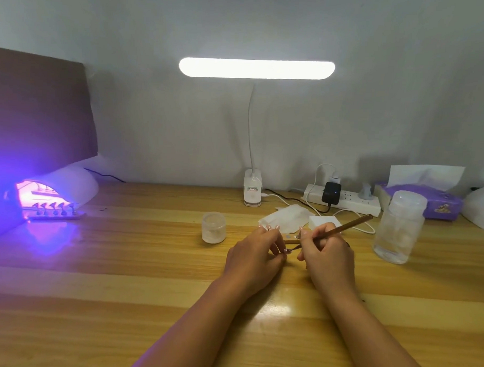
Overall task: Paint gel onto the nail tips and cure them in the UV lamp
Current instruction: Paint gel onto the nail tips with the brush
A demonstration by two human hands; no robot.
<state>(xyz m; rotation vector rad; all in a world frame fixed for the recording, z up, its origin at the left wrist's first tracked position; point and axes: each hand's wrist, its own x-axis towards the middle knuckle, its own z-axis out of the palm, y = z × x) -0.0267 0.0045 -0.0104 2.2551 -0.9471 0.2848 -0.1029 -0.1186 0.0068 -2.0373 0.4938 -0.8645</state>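
Left hand (256,255) sits low centre with fingers curled, pinching a single nail tip (286,250) between thumb and forefinger. Right hand (325,252) is just beside it, wrapped pen-style round a brown brush (349,227). I see the brush's fine end touching that nail tip, handle angled up and right.

Both hands are over the wooden surface (150,262). Directly behind them a holder strip (289,241) lies flat with more pale tips standing on it, partly hidden by fingers.

A small frosted jar (213,227) is left of the hands, near but apart. A crumpled wipe (286,216) and a white block (324,222) are just past the strip. A big clear jar (401,227) stands upright to the right.

Far left, the UV lamp (70,185) glows purple, with a rack of nail tips (56,211) at its mouth; I count five.

At the back edge are the desk lamp (256,69), lit, a power strip (344,200) and a purple tissue box (432,201).
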